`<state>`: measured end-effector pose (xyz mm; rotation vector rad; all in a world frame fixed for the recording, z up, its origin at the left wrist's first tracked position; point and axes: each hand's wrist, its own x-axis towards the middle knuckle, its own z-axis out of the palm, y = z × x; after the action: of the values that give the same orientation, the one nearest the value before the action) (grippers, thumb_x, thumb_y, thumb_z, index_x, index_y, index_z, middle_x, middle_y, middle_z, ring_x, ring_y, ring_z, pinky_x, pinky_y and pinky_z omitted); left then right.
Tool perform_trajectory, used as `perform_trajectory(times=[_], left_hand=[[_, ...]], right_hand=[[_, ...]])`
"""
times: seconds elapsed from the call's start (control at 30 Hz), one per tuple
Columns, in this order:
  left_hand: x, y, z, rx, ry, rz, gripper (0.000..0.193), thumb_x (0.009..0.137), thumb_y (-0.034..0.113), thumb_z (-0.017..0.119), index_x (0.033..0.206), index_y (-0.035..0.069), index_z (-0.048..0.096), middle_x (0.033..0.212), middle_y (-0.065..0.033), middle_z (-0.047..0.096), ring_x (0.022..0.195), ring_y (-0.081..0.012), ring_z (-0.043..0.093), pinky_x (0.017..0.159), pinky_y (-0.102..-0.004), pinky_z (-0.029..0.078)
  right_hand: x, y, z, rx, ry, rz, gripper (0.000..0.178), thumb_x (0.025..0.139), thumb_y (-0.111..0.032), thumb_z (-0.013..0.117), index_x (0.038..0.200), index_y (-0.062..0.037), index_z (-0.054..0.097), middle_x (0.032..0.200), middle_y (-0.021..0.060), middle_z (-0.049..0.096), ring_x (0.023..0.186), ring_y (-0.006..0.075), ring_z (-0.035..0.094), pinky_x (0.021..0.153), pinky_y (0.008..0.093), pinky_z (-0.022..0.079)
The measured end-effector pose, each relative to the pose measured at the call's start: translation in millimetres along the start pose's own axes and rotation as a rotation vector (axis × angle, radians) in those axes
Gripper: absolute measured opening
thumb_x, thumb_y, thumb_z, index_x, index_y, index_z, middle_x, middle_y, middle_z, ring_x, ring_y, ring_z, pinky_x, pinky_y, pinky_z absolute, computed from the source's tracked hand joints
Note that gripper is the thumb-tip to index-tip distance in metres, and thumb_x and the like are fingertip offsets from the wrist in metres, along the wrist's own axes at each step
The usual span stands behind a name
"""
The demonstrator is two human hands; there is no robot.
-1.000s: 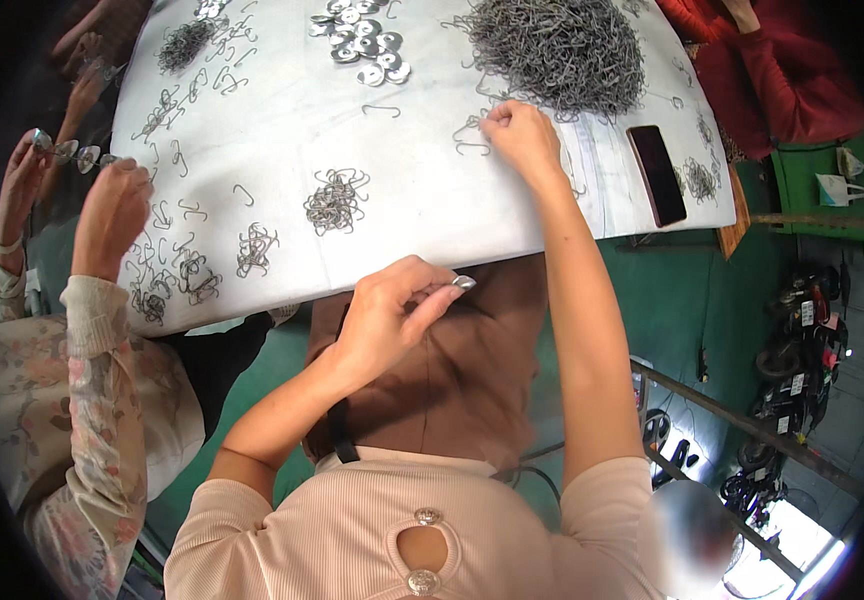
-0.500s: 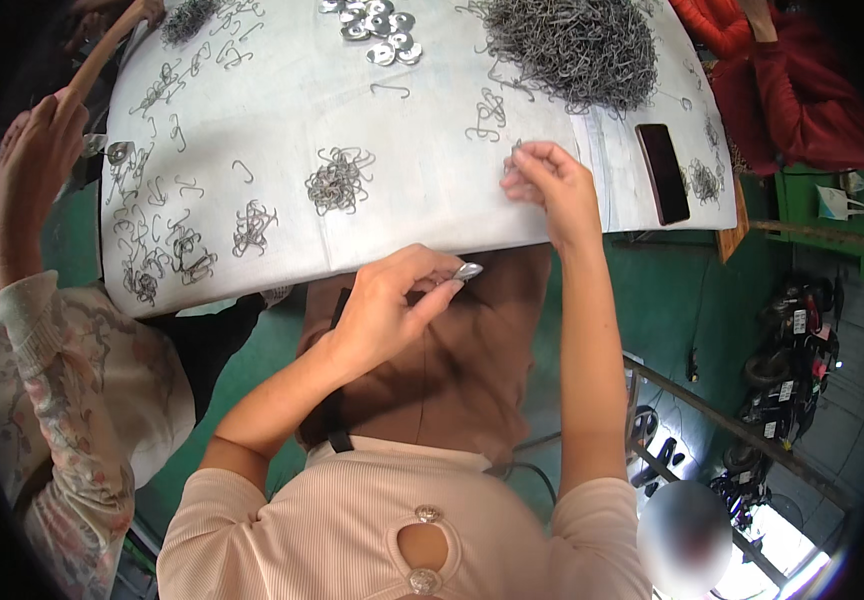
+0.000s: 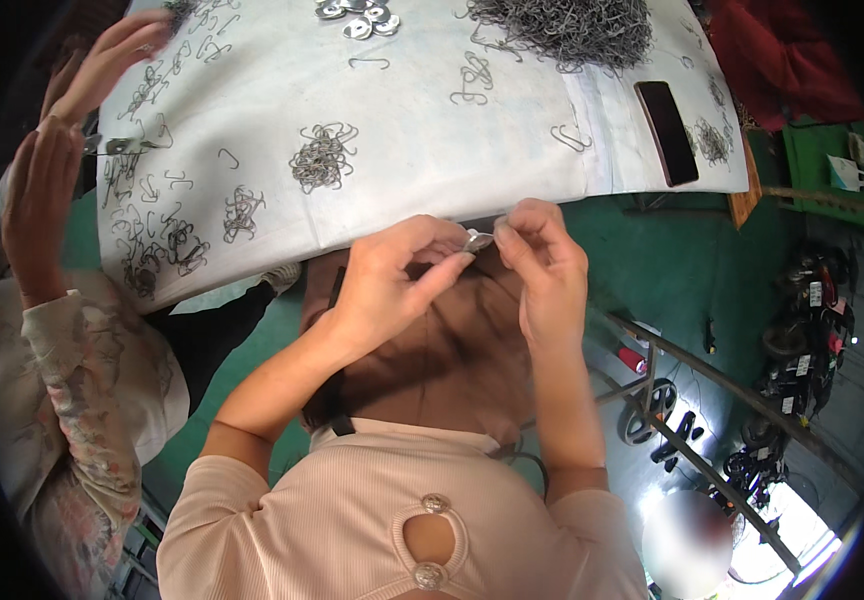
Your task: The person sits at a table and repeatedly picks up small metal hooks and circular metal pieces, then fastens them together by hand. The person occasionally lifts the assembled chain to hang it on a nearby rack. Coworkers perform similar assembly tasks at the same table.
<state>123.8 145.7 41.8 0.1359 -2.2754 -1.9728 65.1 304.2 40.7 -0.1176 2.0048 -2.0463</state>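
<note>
My left hand (image 3: 384,285) pinches a small shiny metal disc (image 3: 476,241) between thumb and fingers, just off the table's near edge. Closed at the disc's right side is my right hand (image 3: 549,265), its thumb and fingertips together; whatever they hold is too small to make out. Beyond my hands, a small heap of wire hooks (image 3: 323,160) lies on the white-covered table (image 3: 412,150). Two loose hooks (image 3: 571,138) rest nearer the right. Several more silver discs (image 3: 360,20) sit at the far side.
A large pile of wire hooks (image 3: 577,30) covers the far right of the table. The dark phone (image 3: 667,133) lies by the right edge. At left, another person's hands (image 3: 37,205) work near scattered hooks (image 3: 177,245). A metal railing (image 3: 692,440) stands at right.
My right hand has come back from over the table to the disc in my left hand. The view has shifted slightly, and the left-hand neighbour's hands have moved.
</note>
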Motion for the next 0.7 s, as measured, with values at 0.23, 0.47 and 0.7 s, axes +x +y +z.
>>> perform_trajectory(times=[0.23,0.47,0.7], left_hand=[[81,-37,-47,0.495,0.177,0.190,0.018,0.087,0.014,0.065,0.099,0.000,0.069,0.093,-0.0124,0.070,0.075,-0.0179,0.066,0.066,-0.0296,0.052],[203,-103,-94,1.097,0.496,0.281,0.021,0.085,0.021,0.065,0.097,0.004,0.070,0.092,-0.0154,0.065,0.084,-0.0334,0.064,0.072,-0.0421,0.051],[179,-65,-97,0.501,0.315,-0.047,0.020,0.085,0.014,0.062,0.096,0.000,0.069,0.081,-0.0127,0.071,0.076,-0.0216,0.068,0.072,-0.0319,0.052]], right_hand=[[-20,-6,9,-0.107,0.081,-0.410,0.010,0.083,0.003,0.066,0.090,-0.0024,0.062,0.097,0.0070,0.053,0.082,0.0130,0.052,0.069,0.0234,0.044],[-26,-5,11,0.000,0.066,-0.305,0.007,0.085,0.003,0.064,0.090,-0.0014,0.061,0.096,0.0087,0.058,0.073,0.0117,0.055,0.061,0.0223,0.046],[-19,-5,8,-0.193,0.096,-0.424,0.010,0.081,0.006,0.067,0.089,-0.0002,0.064,0.093,0.0079,0.057,0.074,0.0116,0.055,0.060,0.0220,0.046]])
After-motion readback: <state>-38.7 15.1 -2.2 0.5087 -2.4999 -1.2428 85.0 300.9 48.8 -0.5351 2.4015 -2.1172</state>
